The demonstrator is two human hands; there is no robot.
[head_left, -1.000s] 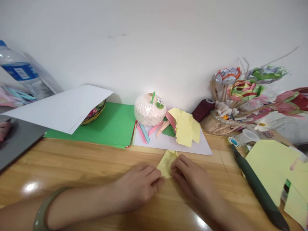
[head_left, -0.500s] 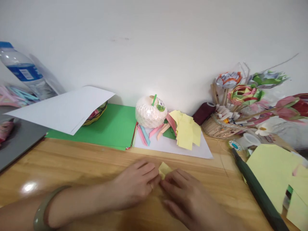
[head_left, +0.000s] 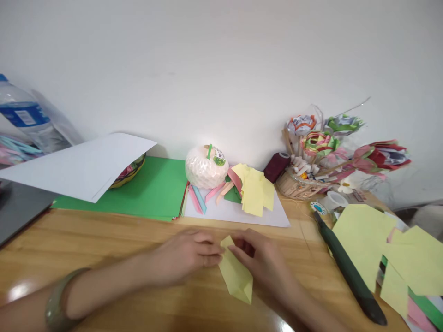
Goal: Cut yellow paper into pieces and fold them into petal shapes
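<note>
A folded piece of yellow paper lies slanted over the table between my hands, its lower end opening into a creased flap. My right hand pinches its upper right edge between thumb and fingers. From the other side, my left hand has its fingers closed together on the paper's upper left edge; its thumb is hidden. A greenish bangle circles the left wrist. Beyond the hands, several cut yellow paper pieces rest on a white sheet, beside folded pink and blue strips.
A dark green long-handled tool lies at right, near more yellow sheets. Behind stand a basket of paper flowers, a maroon thread spool and a net-wrapped coconut. Green paper and a water bottle are at left.
The yellow paper, mostly covered by my hands before, now shows as a longer folded shape pointing toward me. My hands have moved slightly apart, and the view has shifted right.
</note>
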